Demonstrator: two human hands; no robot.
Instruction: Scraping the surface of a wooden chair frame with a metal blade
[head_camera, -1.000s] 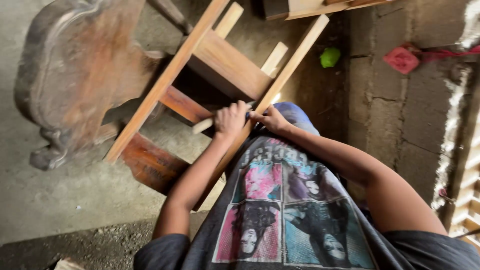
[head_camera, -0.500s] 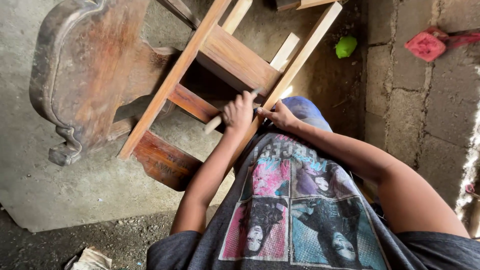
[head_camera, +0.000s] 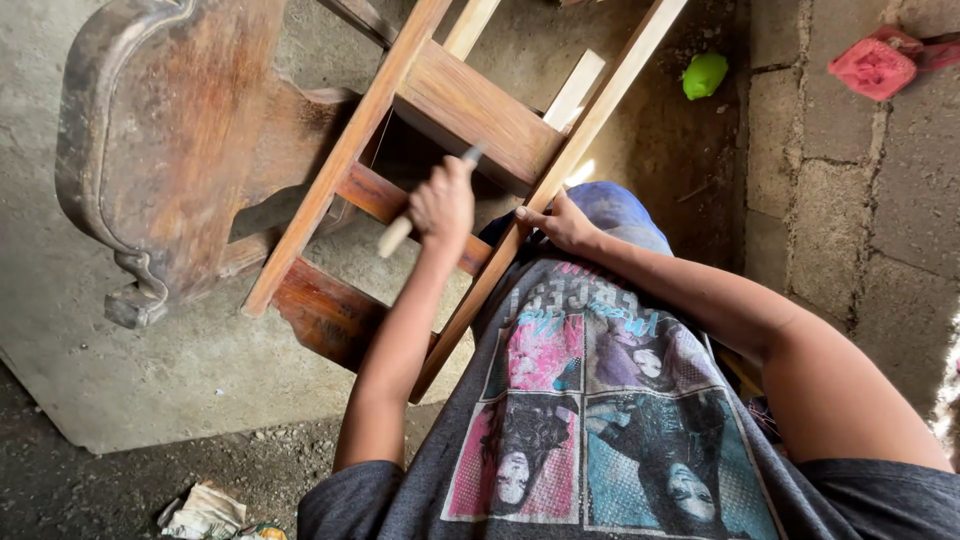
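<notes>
Item: wooden frame (head_camera: 350, 150), pale rails with a darker crosspiece, lying tilted over the concrete floor (head_camera: 150, 370), centre of view, its near rail running down toward my lap.

Tool: wooden-handled tool (head_camera: 395, 237) with a slim metal tip (head_camera: 472, 153), angled up to the far right, the tip at the edge of the boxy wooden block (head_camera: 478, 110) set between the rails.

Risks, as I judge them:
- The tip may skid off the block's edge; cause, the steep angle and a one-handed drive.
- A skid to the right would run toward my right hand, which sits just beside the working spot on the same rail.
- The frame may shift or twist; cause, it rests slanted and only one hand steadies it.
- A hard push may bruise or split the pale rail near the joint.

Left hand (head_camera: 442, 203): raised, forearm running up from the near edge, fingers clamped round the tool handle, butt end sticking out to the left.

Right hand (head_camera: 565, 222): arm reaching in from the near right, wrist low, fingers pressed together on the right rail, thumb along its edge.

Also present: a carved dark wooden panel (head_camera: 160, 130) at far left, a block wall (head_camera: 850, 200) at right, a green object (head_camera: 705, 75), a red object (head_camera: 872, 65), crumpled paper (head_camera: 205, 512) near left.
</notes>
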